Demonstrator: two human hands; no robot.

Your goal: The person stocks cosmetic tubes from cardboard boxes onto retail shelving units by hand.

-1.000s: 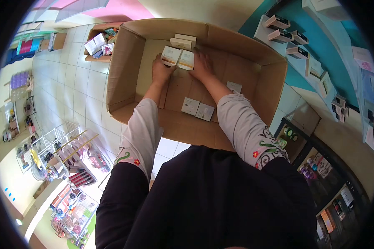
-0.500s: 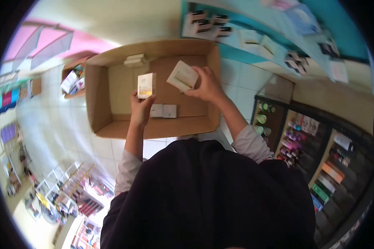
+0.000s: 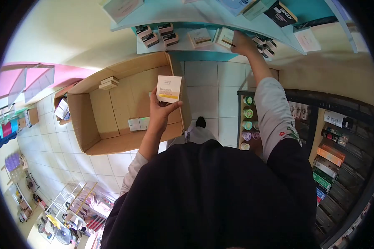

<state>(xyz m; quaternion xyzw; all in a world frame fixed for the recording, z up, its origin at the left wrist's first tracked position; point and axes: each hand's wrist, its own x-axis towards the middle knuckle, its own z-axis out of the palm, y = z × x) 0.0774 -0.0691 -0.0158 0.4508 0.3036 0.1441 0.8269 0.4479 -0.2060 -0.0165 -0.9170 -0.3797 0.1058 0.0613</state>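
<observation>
My left hand grips a small white carton with a yellow band, held upright above the right end of a large cardboard box. My right hand reaches far forward to the lower shelf, its fingers closed around the right side of another pale carton. That carton stands on the shelf beside a similar white carton; part of my grip on it is hidden behind the hand. Inside the cardboard box lie a short stack of cartons and two flat white-and-green cartons.
Small pink-and-black boxes stand left on the lower shelf, with more right of my hand. An upper shelf overhangs them. A dark-framed rack with jars and boxes stands at right. Tiled floor shows beneath.
My right hand has moved from above the cardboard box forward and right to the shelf, with its carton. My left hand still holds its carton, now nearer the box's right end. The view has shifted right.
</observation>
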